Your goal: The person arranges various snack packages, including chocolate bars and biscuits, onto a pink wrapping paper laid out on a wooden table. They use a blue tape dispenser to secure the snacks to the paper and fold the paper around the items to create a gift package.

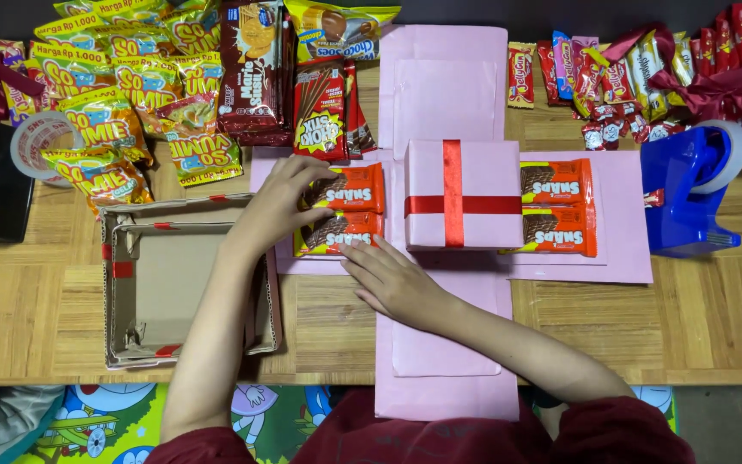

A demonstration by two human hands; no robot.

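A pink box point(464, 176) with a red ribbon cross sits in the middle of an unfolded pink cross-shaped card point(444, 77). Two orange snack packs point(349, 210) lie on the card's left flap, two more orange packs point(560, 206) on the right flap. My left hand point(281, 202) rests with spread fingers on the left edge of the left packs. My right hand point(392, 279) lies flat below them, its fingertips touching the lower pack. Neither hand grips anything.
An open cardboard box lid point(122, 283) lies at the left. Yellow snack bags point(122, 94) and brown and red packs point(294, 77) crowd the back left. A blue tape dispenser point(689, 193), small red sweets point(620, 77) and a tape roll point(40, 142) are also on the wooden table point(714, 318).
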